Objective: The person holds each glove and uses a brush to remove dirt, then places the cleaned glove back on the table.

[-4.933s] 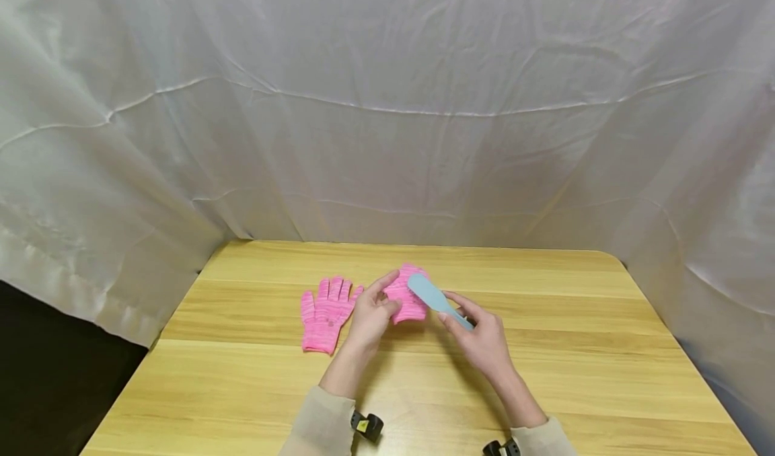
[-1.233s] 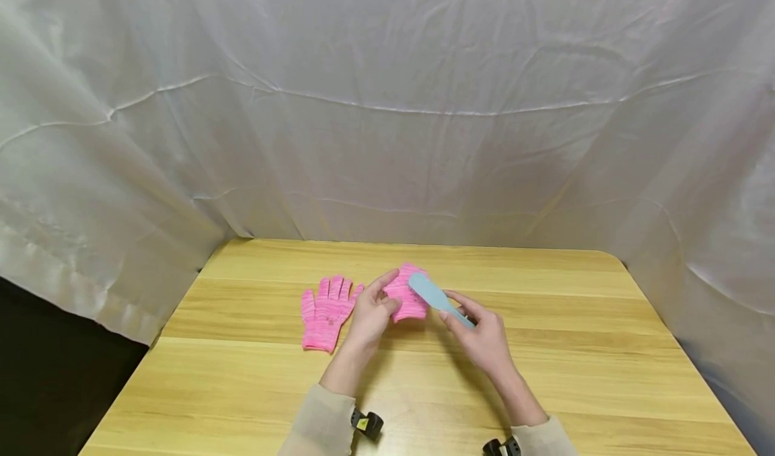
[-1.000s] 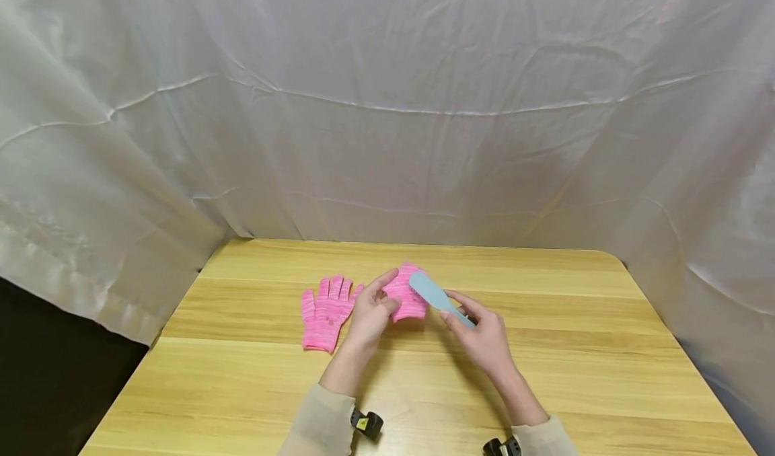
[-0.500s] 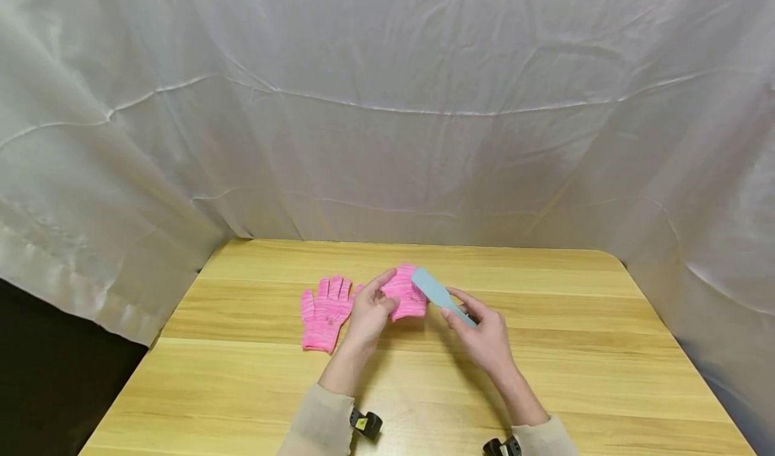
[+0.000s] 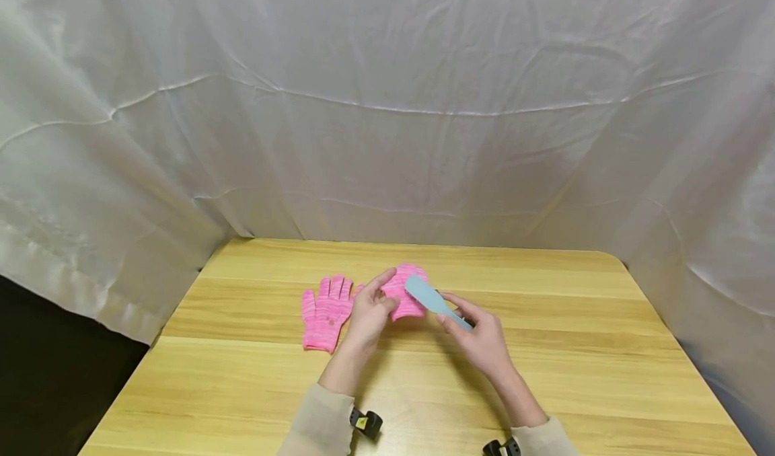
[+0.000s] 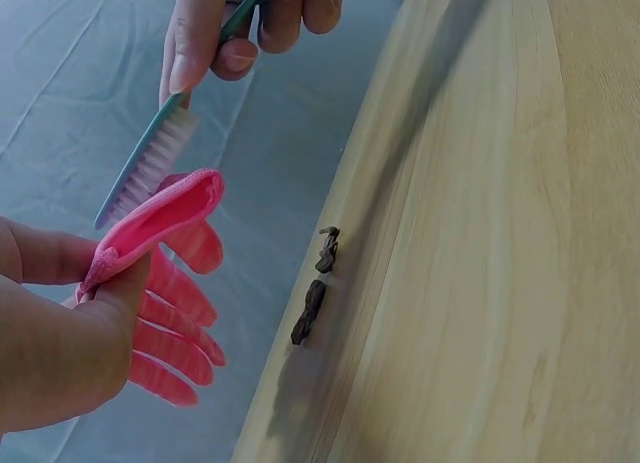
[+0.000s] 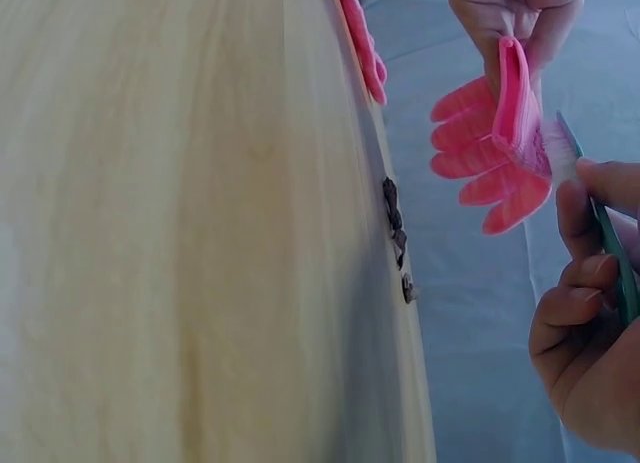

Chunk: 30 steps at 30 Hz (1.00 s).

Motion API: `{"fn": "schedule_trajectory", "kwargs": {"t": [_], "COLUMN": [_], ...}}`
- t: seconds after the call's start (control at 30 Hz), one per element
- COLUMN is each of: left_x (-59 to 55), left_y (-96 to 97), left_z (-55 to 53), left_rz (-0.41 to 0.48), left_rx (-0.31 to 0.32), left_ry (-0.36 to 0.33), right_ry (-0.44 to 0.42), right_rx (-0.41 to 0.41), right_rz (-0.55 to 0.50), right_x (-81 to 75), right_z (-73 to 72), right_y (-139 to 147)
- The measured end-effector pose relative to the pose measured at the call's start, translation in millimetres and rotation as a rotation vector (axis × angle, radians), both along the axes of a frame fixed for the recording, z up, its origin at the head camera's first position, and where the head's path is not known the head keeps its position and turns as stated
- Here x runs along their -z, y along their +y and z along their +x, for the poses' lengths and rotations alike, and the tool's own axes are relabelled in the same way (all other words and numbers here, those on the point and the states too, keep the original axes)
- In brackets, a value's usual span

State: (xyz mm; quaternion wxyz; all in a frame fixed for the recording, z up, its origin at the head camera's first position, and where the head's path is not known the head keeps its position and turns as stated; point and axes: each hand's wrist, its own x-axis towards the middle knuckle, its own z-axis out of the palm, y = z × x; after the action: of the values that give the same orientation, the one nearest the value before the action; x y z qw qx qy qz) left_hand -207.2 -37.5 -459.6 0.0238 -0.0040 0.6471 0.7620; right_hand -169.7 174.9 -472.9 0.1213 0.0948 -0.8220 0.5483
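My left hand [image 5: 368,313] pinches a pink knitted glove [image 5: 404,308] by its cuff, thumb on the near side, holding it above the table. In the left wrist view the glove's fingers [image 6: 175,353] hang loose. My right hand [image 5: 481,342] grips a light blue brush [image 5: 428,296] by its handle, head slanting up to the left. White bristles [image 7: 558,148] meet the glove's fabric near the cuff in the right wrist view. A second pink glove [image 5: 327,315] lies flat on the table to the left, fingers spread, with a small dark spot on it.
Dark twisted clumps [image 6: 312,303] lie near the far edge of the wooden table [image 5: 575,375], hidden from the head view. A pale grey curtain [image 5: 387,140] hangs behind the table and along its sides. Black wrist cameras [image 5: 366,424] sit at both sleeves.
The brush head shifts slightly up and right over the held glove until half a second ago, then back down and left. The left hand and the glove on the table stay nearly still.
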Motion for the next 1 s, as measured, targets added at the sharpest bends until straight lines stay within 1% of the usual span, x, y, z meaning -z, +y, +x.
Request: {"fn": "schedule_trajectory", "kwargs": {"t": [0.3, 0.57, 0.63, 0.83, 0.9, 1.0], "left_x": [-0.2, 0.4, 0.6, 1.8, 1.7, 0.6], "left_y": [-1.1, -1.7, -1.6, -0.2, 0.9, 2.9], "left_z": [0.2, -0.1, 0.0, 0.0, 0.6, 2.0], "left_rz": [-0.021, -0.019, -0.015, -0.012, -0.016, -0.026], "left_rx": [-0.001, -0.002, 0.002, 0.016, 0.016, 0.021], "left_ry": [0.015, 0.018, 0.017, 0.019, 0.016, 0.018], "right_ry": [-0.002, -0.011, -0.03, -0.115, -0.122, -0.117], "right_rx": [0.024, 0.031, 0.03, 0.012, 0.009, 0.011], "right_rz": [0.004, 0.001, -0.017, -0.146, -0.162, -0.151], "right_x": [-1.4, -1.7, -2.3, -7.3, -8.4, -7.0], "right_z": [-1.2, -0.3, 0.2, 3.6, 3.8, 2.5], "right_y": [3.8, 4.0, 3.8, 2.9, 1.9, 0.2]}}
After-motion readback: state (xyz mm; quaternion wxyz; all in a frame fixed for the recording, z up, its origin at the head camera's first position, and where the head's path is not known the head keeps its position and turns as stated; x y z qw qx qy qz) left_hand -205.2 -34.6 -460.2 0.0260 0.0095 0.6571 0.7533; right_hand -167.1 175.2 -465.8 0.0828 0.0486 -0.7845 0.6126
